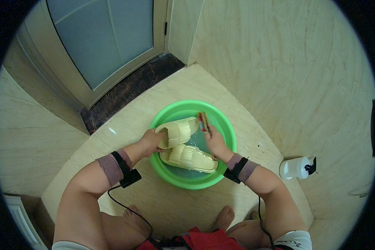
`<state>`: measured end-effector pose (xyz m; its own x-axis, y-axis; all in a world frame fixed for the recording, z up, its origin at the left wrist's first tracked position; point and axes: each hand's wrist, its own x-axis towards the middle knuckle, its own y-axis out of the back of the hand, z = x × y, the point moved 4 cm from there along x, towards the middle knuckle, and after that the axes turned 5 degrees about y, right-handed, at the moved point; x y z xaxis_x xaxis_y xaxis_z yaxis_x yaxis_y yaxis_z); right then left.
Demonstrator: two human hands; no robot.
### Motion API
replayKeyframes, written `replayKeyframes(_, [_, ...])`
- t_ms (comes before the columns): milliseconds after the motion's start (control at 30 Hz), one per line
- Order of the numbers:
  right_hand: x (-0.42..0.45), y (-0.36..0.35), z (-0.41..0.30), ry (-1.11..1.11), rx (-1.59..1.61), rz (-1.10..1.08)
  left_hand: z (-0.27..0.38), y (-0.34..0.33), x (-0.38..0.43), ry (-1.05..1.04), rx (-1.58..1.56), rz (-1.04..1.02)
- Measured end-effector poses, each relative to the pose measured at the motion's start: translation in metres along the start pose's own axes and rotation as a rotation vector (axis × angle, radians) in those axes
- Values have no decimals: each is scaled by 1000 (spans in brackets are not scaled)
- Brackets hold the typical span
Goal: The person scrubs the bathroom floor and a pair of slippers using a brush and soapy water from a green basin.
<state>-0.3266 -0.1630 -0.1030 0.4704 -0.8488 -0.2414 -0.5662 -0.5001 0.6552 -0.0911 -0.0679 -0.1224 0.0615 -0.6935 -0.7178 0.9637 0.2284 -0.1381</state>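
Observation:
A round green plastic basin [192, 185] with water in it stands on the floor before me. My left hand [151, 142] grips the toe end of a pale yellow slipper [182, 131], which is held over the basin's left half. A second pale yellow slipper [200, 160] lies in the basin, just below the first one. In my right hand [216, 142] is a scrubbing brush [203, 121], raised near the heel end of the held slipper. Whether the brush touches the slipper cannot be told.
A white pump bottle [295, 168] with a black top stands by the right wall. A dark stone threshold [134, 86] runs below a frosted glass door [103, 37] at the upper left. My bare feet [225, 217] are below the basin. Black cables hang from both wrist bands.

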Motion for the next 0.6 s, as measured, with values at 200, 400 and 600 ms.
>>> replayKeyframes(200, [-23, -22, -52, 386, -237, -39, -9, 6, 14, 53, -43, -23])
replayKeyframes(400, [19, -2, 7, 164, -352, 7, -9, 6, 7, 117, -103, -66])
replayKeyframes(600, [20, -13, 62, 39, -364, -175, -2, 7, 0, 123, -189, -94])
